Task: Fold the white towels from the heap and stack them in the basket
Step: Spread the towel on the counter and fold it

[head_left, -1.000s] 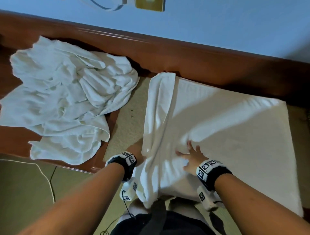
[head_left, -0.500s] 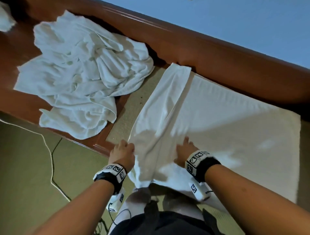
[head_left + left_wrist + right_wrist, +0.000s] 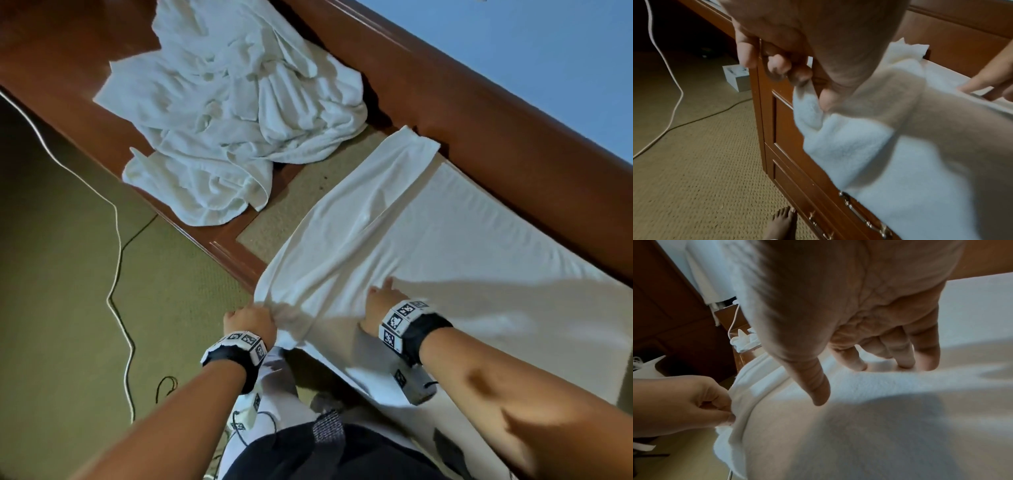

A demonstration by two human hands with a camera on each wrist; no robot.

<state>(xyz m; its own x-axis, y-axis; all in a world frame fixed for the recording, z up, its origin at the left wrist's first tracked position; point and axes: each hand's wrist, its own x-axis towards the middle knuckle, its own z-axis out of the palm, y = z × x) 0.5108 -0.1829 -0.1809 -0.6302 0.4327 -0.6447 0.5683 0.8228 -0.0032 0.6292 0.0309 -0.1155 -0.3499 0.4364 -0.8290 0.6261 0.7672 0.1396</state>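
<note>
A white towel (image 3: 462,246) lies spread on the wooden dresser top, its left part folded over into a long flap (image 3: 349,219). At the near left corner of that flap my left hand (image 3: 251,317) pinches the cloth between thumb and curled fingers (image 3: 797,76), and the corner (image 3: 807,110) hangs over the front edge. My right hand (image 3: 383,301) rests on the towel with straight fingers (image 3: 900,353) pressing it flat. A crumpled heap of white towels (image 3: 233,102) sits at the far left. No basket is in view.
The dresser top (image 3: 68,51) has a raised wooden back rail (image 3: 479,113) against a blue wall. Below are drawer fronts with metal handles (image 3: 859,214). A white cable (image 3: 116,240) and a dark cord run over the carpet (image 3: 68,308). A small white box (image 3: 737,78) stands on the floor.
My left hand came out from under the flap's edge and took hold of its near corner. The right hand stayed pressed on the towel. The head view swung left.
</note>
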